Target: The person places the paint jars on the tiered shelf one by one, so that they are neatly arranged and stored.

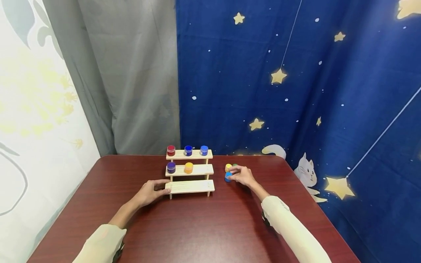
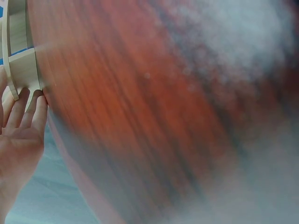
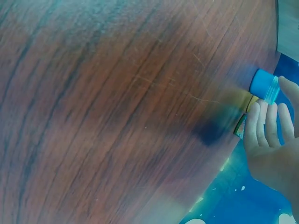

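I worked remotely with the left hand point(image 1: 148, 193) clamped on the tiered wooden rack point(image 1: 192, 186), seemingly to keep it from shifting, while the right hand point(image 1: 242, 175) pinched the blue paint pot point(image 1: 227, 178), right of the rack near a yellow pot point(image 1: 228, 167)

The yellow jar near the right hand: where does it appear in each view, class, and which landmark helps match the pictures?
Head: the yellow jar sits right of the wooden rack, just behind the blue jar.
Left wrist: not in it.
Right wrist: near the right edge, a yellow sliver, mostly hidden.
Shared landmark: the reddish-brown table, in all three.
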